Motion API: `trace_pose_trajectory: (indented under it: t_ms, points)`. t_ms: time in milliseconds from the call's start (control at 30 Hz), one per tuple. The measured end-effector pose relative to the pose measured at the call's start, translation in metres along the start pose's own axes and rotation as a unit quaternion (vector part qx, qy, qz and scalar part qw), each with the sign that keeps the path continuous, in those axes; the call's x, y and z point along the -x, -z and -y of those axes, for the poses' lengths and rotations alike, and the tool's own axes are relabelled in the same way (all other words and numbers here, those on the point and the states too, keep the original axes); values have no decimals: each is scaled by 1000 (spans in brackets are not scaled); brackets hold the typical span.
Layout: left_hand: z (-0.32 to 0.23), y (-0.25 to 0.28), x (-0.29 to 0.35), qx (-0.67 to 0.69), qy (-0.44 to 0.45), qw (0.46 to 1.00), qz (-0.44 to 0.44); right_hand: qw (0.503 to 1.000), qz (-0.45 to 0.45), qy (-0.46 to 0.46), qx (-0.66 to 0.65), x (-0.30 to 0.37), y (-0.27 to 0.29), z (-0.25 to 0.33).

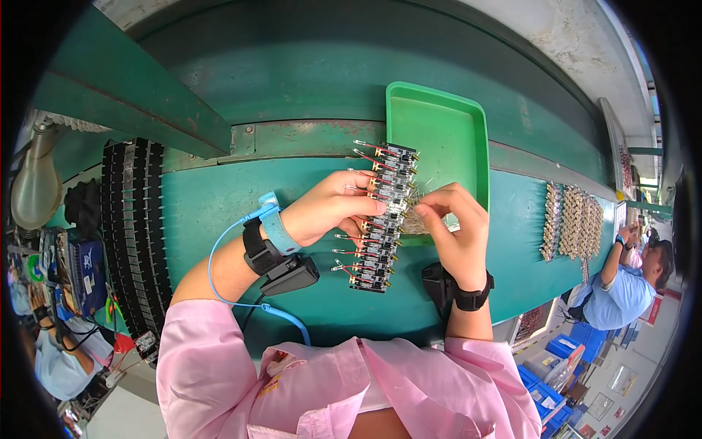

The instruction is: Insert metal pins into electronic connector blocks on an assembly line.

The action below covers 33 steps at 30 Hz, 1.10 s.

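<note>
A long strip of joined black circuit boards (374,260) stands lengthwise in front of me, with small glass-tipped parts on red leads along its left edge and brass-coloured pieces on its right. My left hand (329,208) is closed on the strip's middle, thumb on top. At the right edge of the strip, my right hand (461,227) has thumb and forefinger pinched together; whatever is between the fingertips is too small to make out. Just behind those fingertips lies the near end of a shallow green tray (482,146), where a bunch of thin, pale, wire-like pieces shows.
Several black strips (135,241) stand at the left on the green bench (197,197). Rows of tan parts (578,219) lie at the right. A green post (146,102) rises at the back left. From my left wrist strap (281,234) runs a blue coiled cord (285,316). A person (621,289) works at far right.
</note>
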<state>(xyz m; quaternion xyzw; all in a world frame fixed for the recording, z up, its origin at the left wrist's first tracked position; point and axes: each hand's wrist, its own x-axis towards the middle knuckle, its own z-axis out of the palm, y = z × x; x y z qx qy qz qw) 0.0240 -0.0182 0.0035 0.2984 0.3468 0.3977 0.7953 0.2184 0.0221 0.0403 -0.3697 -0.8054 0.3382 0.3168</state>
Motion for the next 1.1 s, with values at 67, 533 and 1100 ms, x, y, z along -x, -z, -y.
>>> trace_pose_trajectory:
  t_ms: [67, 533, 1100]
  points:
    - [2, 0, -1, 1, -3, 1000, -9, 999, 16, -27, 19, 0, 3, -1]
    - [3, -1, -1, 15, 2, 999, -37, 989, 91, -11, 115, 6, 1, -10]
    - [1, -1, -1, 20, 13, 999, -41, 986, 94, 8, 140, 3, -2, -4]
